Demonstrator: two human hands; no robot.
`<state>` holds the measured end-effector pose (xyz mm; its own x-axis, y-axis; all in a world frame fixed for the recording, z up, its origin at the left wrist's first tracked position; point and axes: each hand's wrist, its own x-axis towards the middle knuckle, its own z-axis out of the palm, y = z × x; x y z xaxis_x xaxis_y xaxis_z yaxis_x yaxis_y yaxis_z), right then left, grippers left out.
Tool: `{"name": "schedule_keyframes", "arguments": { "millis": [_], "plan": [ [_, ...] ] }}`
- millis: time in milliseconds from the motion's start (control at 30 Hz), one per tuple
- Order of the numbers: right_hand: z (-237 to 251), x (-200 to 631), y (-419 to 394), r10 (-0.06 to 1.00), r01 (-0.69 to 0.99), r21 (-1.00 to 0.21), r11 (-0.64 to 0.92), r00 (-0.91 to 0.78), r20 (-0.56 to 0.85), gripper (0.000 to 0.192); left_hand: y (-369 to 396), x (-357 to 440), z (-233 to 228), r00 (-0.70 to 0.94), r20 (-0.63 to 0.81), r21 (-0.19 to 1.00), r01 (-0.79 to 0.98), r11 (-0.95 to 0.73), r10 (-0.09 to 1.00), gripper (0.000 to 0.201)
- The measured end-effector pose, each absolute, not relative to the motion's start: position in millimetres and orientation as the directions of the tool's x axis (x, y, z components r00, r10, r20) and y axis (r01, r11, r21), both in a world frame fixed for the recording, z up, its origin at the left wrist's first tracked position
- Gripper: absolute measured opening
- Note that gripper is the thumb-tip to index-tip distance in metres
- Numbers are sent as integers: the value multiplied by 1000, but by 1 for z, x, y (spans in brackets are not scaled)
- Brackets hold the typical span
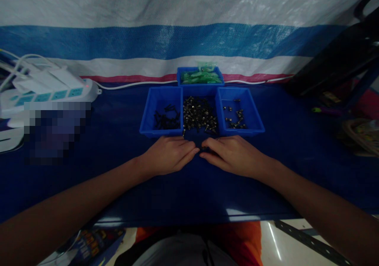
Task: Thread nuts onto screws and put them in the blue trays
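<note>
A loose pile of small screws point(199, 114), dark with some shiny metal parts, lies on the blue table between two blue bins. My left hand point(174, 154) is closed in front of the left bin point(146, 118), thumb and fingertips pressed together; what they hold, if anything, is hidden. Close by on the other side, my right hand point(229, 154) is bent in a pinch, with a tiny dark piece at its fingertips, too small to name. Black screws point(167, 118) lie inside the left bin. The right bin point(257, 118) has scattered metal screws point(237, 120) in it.
Behind the pile stands a third blue bin point(201, 87) with green plastic packets point(203, 76). A white power strip point(74, 92) with plugs and cables is at the left. Dark equipment point(325, 57) and a basket point(359, 137) are at the right. A striped sheet point(189, 41) hangs behind.
</note>
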<state>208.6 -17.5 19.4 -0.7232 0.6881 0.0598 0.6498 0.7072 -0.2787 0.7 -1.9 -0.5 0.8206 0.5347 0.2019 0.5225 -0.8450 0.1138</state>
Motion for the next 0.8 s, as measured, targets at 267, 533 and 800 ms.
{"name": "schedule_keyframes", "arguments": {
  "millis": [267,533,800],
  "plan": [
    [19,208,-17,680,649,-253,718,-731,54,22,-1,1,-1,819,199,156,516,-842,538,32],
    [19,207,-18,685,661,-220,718,-726,54,25,-1,-1,-6,812,214,185,512,-839,543,25],
    [18,209,-15,730,704,-215,677,-680,70,29,-1,0,-4,815,222,145,515,-845,535,32]
  ]
}}
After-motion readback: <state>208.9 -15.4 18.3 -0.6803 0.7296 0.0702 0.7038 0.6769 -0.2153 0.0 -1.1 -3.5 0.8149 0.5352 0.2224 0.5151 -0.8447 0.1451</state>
